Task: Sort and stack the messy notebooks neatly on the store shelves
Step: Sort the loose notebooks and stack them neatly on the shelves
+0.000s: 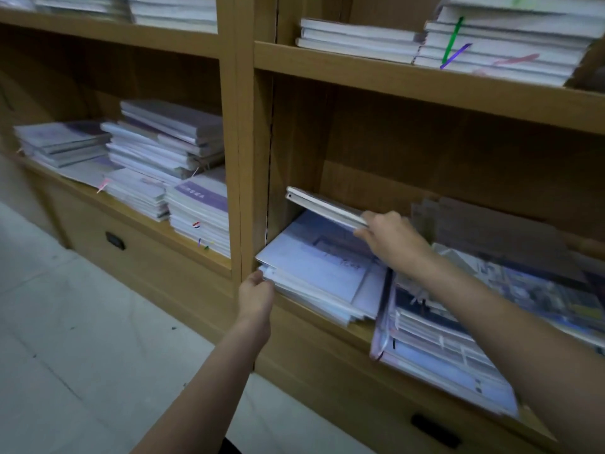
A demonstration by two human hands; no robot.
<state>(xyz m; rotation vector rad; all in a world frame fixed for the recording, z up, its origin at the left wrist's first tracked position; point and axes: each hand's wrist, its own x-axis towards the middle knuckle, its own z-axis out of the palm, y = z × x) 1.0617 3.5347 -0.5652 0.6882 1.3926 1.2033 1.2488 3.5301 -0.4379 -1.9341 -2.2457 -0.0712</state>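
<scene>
Notebook (324,206) is gripped at its right end by right hand (389,235), held tilted above pale stack (322,273) on lower shelf (357,329). Stack's near-left corner is pinched by left hand (257,291).

**Person: visible body, head view**

- Left hand (256,294): bare; no ring, glove or watch shows. The fingertips are hidden from this angle.
- Left forearm (209,371): bare from wrist to the near edge of the picture; no sleeve, cuff or band in sight.
- Right hand (391,235): bare; knuckles and back of hand show, slightly blurred; no jewellery can be made out.
- Right forearm (497,322): bare along its whole visible length, to the near right corner; no sleeve.
- Dark clothing (230,448): a small black patch at the near edge, beside the left arm; garment type cannot be told.
</scene>
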